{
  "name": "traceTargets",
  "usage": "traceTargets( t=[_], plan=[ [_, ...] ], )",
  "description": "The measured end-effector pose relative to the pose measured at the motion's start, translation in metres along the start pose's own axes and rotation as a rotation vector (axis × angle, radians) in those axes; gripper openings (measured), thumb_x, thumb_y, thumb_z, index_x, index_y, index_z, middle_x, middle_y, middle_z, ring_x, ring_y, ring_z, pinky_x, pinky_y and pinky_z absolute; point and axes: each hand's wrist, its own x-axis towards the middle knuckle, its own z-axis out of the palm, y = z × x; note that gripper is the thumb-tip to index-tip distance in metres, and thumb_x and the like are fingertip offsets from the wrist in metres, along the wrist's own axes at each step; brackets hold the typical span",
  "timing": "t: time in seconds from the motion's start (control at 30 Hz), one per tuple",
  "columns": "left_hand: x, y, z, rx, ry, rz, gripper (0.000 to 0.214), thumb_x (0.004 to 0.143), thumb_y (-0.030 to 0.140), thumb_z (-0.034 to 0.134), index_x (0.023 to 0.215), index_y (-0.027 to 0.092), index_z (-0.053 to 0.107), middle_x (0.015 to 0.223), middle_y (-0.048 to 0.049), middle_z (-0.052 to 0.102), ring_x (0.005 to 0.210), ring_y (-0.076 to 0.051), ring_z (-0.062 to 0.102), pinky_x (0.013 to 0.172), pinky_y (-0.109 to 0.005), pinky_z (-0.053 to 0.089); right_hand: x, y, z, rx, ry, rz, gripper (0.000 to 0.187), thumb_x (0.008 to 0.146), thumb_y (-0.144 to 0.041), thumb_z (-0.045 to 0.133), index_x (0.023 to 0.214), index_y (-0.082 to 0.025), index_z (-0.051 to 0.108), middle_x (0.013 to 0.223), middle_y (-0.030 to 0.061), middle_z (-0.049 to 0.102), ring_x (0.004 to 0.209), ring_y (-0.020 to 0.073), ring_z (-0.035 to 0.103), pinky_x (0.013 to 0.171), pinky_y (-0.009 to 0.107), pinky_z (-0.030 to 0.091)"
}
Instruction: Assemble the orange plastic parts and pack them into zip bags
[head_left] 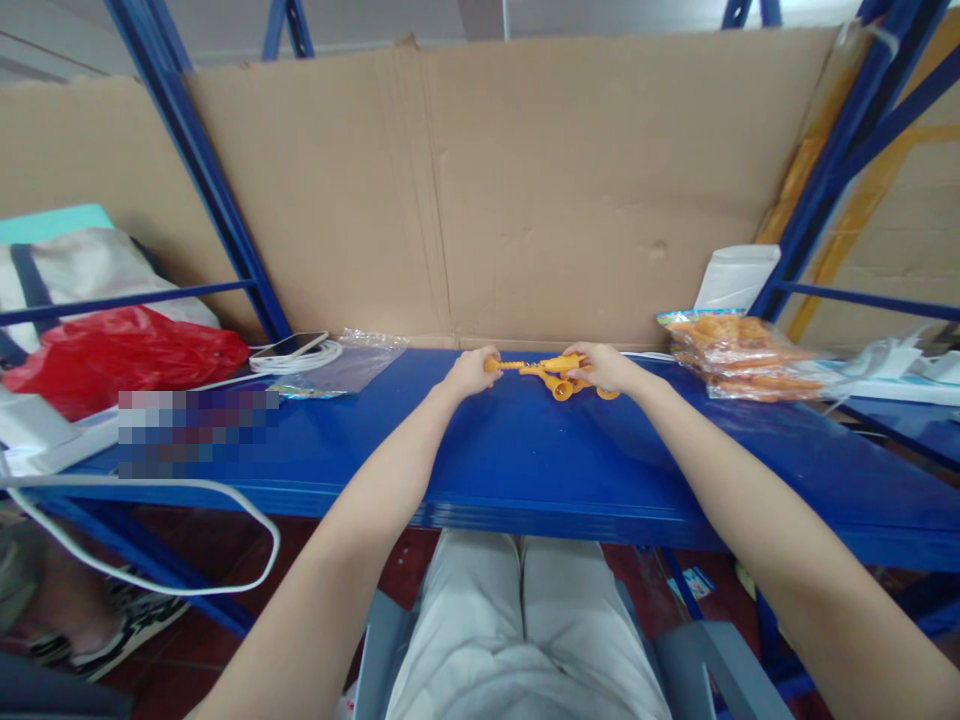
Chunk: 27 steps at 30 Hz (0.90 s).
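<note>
An orange plastic toy point(551, 374) with small wheels and a thin ribbed rod lies at the back of the blue shelf point(525, 460). My left hand point(471, 372) is closed around the left end of the rod. My right hand point(604, 367) is closed on the toy's right part, above its wheels. Both forearms reach straight forward over the shelf.
A cardboard sheet point(525, 190) backs the shelf. A phone point(289, 346), white cable point(300, 358) and clear plastic bag point(349, 365) lie at the left, beside a red bag point(120, 358). Packets of snacks point(739, 355) sit at the right. Another person's shoe point(127, 620) shows below left.
</note>
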Motion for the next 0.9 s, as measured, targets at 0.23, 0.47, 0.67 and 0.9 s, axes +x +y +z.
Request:
traceTargets(
  t=[0.23,0.47,0.67,0.9],
  plan=[
    [0.000,-0.001,-0.002,-0.028,0.017,0.009,0.021,0.078,0.018,0.067,0.099,0.018,0.065,0.069,0.0001,0.069,0.071,-0.016,0.067,0.073,-0.027,0.050,-0.002,0.001,-0.003,-0.008,0.042,0.062,0.035,0.077,-0.011,0.068,0.112,-0.015,0.067,0.103,0.0105,0.074,0.092,0.0225,0.072,0.086,0.037,0.057],
    [-0.001,0.009,0.001,-0.117,0.060,0.159,0.018,0.078,0.017,0.065,0.096,0.018,0.065,0.066,0.0016,0.067,0.067,-0.014,0.064,0.069,-0.026,0.048,0.001,0.001,0.010,0.291,0.024,-0.009,0.032,0.076,-0.014,0.071,0.108,-0.017,0.066,0.099,0.0071,0.074,0.090,0.0206,0.071,0.078,0.035,0.060],
    [-0.002,0.014,0.000,-0.125,0.071,0.195,0.017,0.079,0.018,0.065,0.095,0.016,0.065,0.069,0.0003,0.068,0.066,-0.014,0.063,0.067,-0.024,0.046,0.001,-0.003,0.009,0.528,0.028,0.117,0.030,0.073,-0.009,0.073,0.101,-0.016,0.062,0.099,0.0091,0.074,0.089,0.0180,0.072,0.084,0.036,0.060],
    [0.001,0.010,0.004,-0.184,0.057,0.194,0.017,0.078,0.019,0.066,0.094,0.015,0.064,0.064,0.0021,0.064,0.059,-0.012,0.060,0.060,-0.022,0.043,0.000,-0.002,0.006,0.584,0.007,0.113,0.023,0.073,-0.011,0.075,0.090,-0.017,0.060,0.084,0.0051,0.074,0.080,0.0172,0.072,0.079,0.035,0.061]
  ],
)
